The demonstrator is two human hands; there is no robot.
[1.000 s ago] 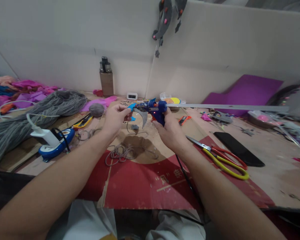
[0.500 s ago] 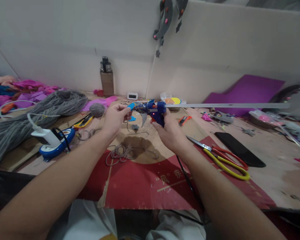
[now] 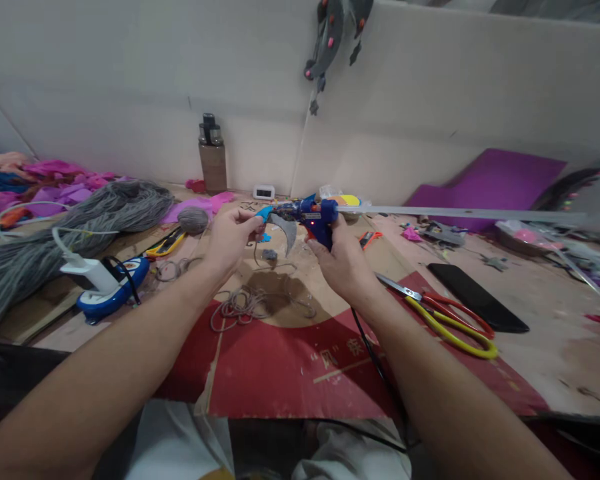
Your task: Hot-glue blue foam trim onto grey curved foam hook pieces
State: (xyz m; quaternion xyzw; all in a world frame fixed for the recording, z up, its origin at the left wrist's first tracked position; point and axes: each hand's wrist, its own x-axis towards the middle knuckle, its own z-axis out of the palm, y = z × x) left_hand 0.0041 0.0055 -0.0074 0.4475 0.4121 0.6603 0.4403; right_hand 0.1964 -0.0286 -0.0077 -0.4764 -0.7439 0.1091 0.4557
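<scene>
Blue plastic fills your right hand: it is clamped around the handle of a glue gun, which has a tiny red light on its side. From the gun's back a long, translucent glue stick runs out to your right, nearly level. Your left hand has its fingertips pinched on a small bright-blue piece, right by the nozzle; whether gun and piece touch cannot be told. A grey crescent hangs just beside the blue piece, under the gun's front end.

All this is held up over the cardboard with its red printed front, lying on the desk before you. Loose grey cord is tangled on it below your hands. To your right, scissors with one red and one yellow handle lie near a flat black slab. On your left, a grey yarn hank stretches behind a blue power strip.
</scene>
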